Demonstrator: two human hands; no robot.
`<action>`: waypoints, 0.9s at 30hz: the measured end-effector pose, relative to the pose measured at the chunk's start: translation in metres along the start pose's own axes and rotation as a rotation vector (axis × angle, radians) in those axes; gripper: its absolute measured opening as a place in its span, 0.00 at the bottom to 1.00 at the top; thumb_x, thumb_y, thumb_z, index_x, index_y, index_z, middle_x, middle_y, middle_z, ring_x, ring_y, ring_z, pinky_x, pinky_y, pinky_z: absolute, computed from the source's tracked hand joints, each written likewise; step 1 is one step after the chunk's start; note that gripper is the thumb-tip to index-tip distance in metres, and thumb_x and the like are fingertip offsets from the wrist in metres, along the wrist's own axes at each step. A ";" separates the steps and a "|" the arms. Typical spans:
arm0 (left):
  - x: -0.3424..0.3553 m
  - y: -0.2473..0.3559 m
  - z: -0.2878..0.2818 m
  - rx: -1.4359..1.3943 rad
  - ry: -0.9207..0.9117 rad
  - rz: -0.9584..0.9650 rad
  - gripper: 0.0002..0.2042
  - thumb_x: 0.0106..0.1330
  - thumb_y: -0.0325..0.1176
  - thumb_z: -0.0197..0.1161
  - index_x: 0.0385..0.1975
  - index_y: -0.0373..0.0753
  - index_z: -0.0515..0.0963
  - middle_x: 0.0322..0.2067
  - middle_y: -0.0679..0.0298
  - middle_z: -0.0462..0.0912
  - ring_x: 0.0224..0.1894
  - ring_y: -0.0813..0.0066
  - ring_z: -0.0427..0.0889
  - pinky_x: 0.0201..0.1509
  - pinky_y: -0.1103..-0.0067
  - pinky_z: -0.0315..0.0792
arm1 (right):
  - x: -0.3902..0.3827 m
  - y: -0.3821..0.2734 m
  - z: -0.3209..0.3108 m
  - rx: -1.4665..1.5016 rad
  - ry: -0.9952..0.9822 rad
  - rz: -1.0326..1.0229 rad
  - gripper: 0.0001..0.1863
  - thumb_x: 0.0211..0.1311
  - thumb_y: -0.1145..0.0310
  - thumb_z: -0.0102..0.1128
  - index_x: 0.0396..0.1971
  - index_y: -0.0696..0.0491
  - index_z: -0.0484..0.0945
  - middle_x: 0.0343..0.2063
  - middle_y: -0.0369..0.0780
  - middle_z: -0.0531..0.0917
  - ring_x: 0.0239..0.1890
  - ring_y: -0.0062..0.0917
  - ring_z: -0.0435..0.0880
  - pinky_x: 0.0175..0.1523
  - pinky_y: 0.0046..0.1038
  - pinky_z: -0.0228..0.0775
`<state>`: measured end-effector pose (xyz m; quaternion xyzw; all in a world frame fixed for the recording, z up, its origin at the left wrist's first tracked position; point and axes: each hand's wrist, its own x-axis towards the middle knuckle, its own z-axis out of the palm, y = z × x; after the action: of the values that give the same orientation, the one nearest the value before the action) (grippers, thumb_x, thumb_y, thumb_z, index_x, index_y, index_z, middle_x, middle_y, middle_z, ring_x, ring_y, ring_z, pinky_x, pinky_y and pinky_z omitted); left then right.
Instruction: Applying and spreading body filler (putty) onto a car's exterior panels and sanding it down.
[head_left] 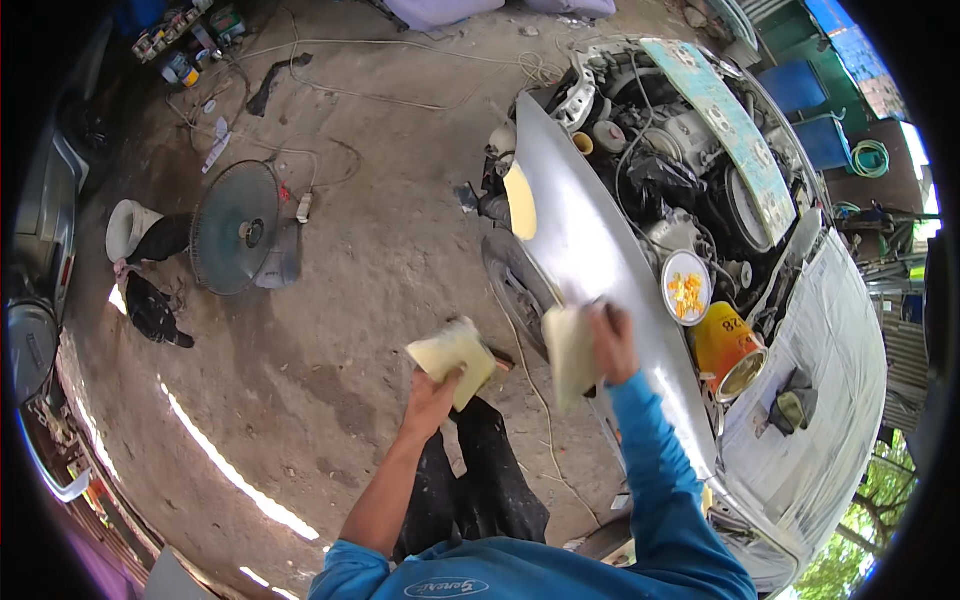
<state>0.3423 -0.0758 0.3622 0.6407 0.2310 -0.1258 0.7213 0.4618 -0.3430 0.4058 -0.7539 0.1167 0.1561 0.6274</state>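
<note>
The fan (235, 228) stood on the floor (385, 220) left of the left hand (433, 402), while right of the right hand (614, 343), beside the car (580, 215)'s engine bay (685, 135), a plate (685, 261) sat beyond a can (720, 340).

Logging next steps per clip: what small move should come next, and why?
Perhaps bring the pale flat piece in the right hand farther over the silver fender: in this view it overlaps the fender's edge, and a yellow patch shows farther along. Contact is unclear.

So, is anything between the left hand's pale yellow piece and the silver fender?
Yes, partly: seen from above, another pale yellow piece, beside the right hand, lies between the held piece in the left hand and the silver fender. Depth is unclear.
</note>
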 end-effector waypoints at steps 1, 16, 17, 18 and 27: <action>0.012 0.006 -0.002 0.129 0.074 0.022 0.14 0.70 0.28 0.54 0.51 0.29 0.72 0.46 0.60 0.79 0.46 0.73 0.78 0.52 0.77 0.73 | 0.024 -0.027 0.012 -0.042 0.137 -0.099 0.18 0.68 0.61 0.55 0.43 0.64 0.76 0.34 0.35 0.79 0.34 0.17 0.73 0.39 0.21 0.68; 0.276 -0.066 0.097 0.035 0.017 -0.014 0.14 0.68 0.23 0.49 0.53 0.33 0.70 0.33 0.48 0.77 0.38 0.56 0.80 0.41 0.72 0.71 | 0.289 -0.018 -0.016 -1.068 0.183 -0.722 0.09 0.63 0.64 0.58 0.30 0.54 0.75 0.20 0.47 0.79 0.24 0.47 0.78 0.30 0.40 0.68; 0.285 -0.065 0.101 0.006 -0.006 -0.054 0.14 0.68 0.22 0.49 0.52 0.33 0.71 0.33 0.47 0.77 0.38 0.54 0.80 0.41 0.71 0.71 | 0.289 -0.015 -0.014 -1.079 0.174 -0.701 0.09 0.63 0.64 0.58 0.30 0.54 0.75 0.20 0.47 0.79 0.24 0.47 0.78 0.30 0.40 0.68; 0.291 -0.071 0.103 0.004 -0.007 -0.071 0.14 0.68 0.22 0.49 0.52 0.33 0.71 0.33 0.47 0.77 0.38 0.54 0.80 0.41 0.71 0.71 | 0.288 -0.019 -0.006 -1.105 0.179 -0.642 0.09 0.62 0.64 0.59 0.30 0.54 0.74 0.20 0.47 0.79 0.24 0.47 0.78 0.30 0.40 0.68; 0.352 -0.074 0.116 -0.067 0.074 0.203 0.21 0.62 0.17 0.49 0.57 0.32 0.69 0.46 0.42 0.77 0.46 0.42 0.77 0.50 0.66 0.72 | 0.288 -0.022 -0.007 -1.059 0.227 -0.414 0.08 0.61 0.65 0.59 0.32 0.55 0.76 0.19 0.44 0.78 0.22 0.37 0.79 0.32 0.32 0.70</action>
<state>0.6299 -0.1606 0.1323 0.6405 0.1955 -0.0209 0.7423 0.7364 -0.3403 0.3167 -0.9842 -0.0608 -0.0146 0.1655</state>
